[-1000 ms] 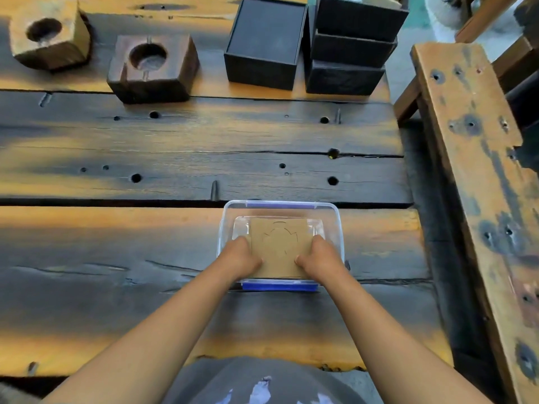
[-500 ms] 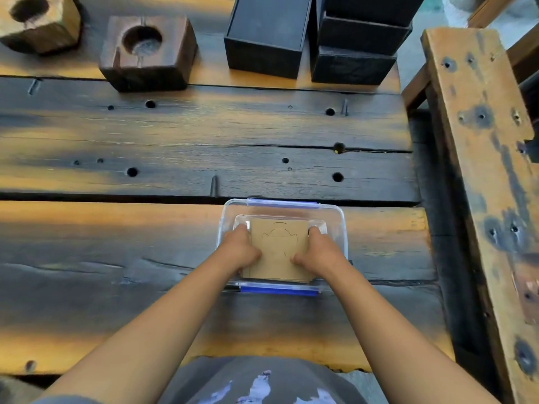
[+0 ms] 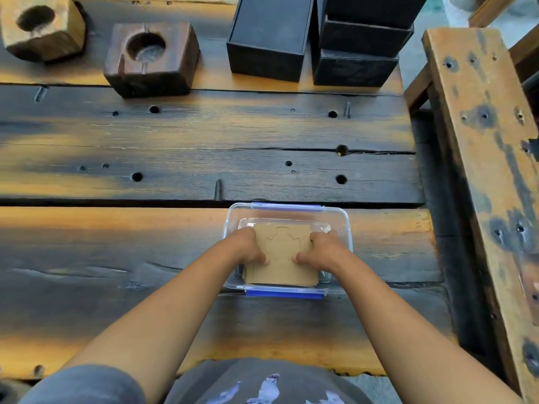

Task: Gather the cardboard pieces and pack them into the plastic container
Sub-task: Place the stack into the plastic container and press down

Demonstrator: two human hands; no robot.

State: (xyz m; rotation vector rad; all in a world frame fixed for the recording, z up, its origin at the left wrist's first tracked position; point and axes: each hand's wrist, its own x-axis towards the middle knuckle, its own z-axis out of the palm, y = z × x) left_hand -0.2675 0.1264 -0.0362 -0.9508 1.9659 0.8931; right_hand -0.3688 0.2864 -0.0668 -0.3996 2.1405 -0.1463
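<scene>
A clear plastic container (image 3: 345, 225) with blue clips stands on the near plank of the wooden table. Inside it lies a stack of brown cardboard pieces (image 3: 281, 259), the top one marked with a cut outline. My left hand (image 3: 248, 247) grips the stack's left edge and my right hand (image 3: 319, 249) grips its right edge, thumbs pressing on top. The stack's near end is tilted up against the container's near wall. The lower pieces are hidden beneath the top one.
Two wooden blocks with round holes (image 3: 151, 58) (image 3: 40, 26) sit at the far left. Black boxes (image 3: 269, 39) (image 3: 361, 42) are stacked at the far middle. A worn wooden bench (image 3: 484, 158) runs along the right, past the table's edge.
Both hands have slid forward along the stack's sides and pushed the cardboard deeper into the container. The head view has shifted slightly.
</scene>
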